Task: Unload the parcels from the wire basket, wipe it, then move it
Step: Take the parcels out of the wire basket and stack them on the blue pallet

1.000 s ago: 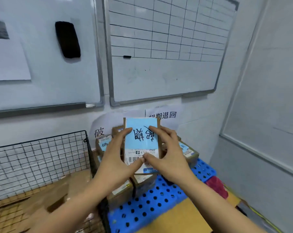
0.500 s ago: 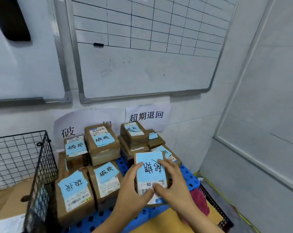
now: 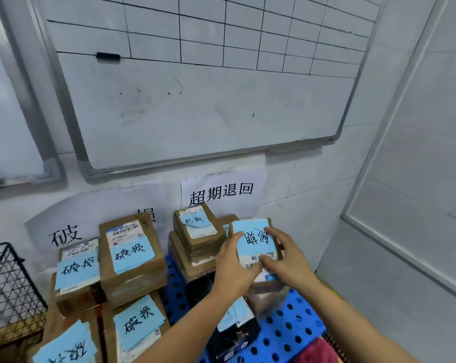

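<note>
A small brown parcel [image 3: 255,242] with a blue handwritten note on top is held between both hands over the right-hand stack on the blue perforated pallet [image 3: 282,328]. My left hand [image 3: 233,265] grips its left side, thumb on the label. My right hand [image 3: 287,258] grips its right side and near edge. The black wire basket [image 3: 9,286] stands at the far left edge, only its right end in view; its contents are hidden.
Several brown parcels with blue notes [image 3: 130,258] are stacked on the left of the pallet, another stack [image 3: 198,237] stands by the wall. A black parcel [image 3: 234,334] lies under my left forearm. A red cloth [image 3: 318,352] is at the bottom right. Whiteboard and wall signs behind.
Both hands carried the parcel from in front of me, to the right and away, onto the right-hand stack near the wall. The view swung right, leaving the basket at the frame's left edge.
</note>
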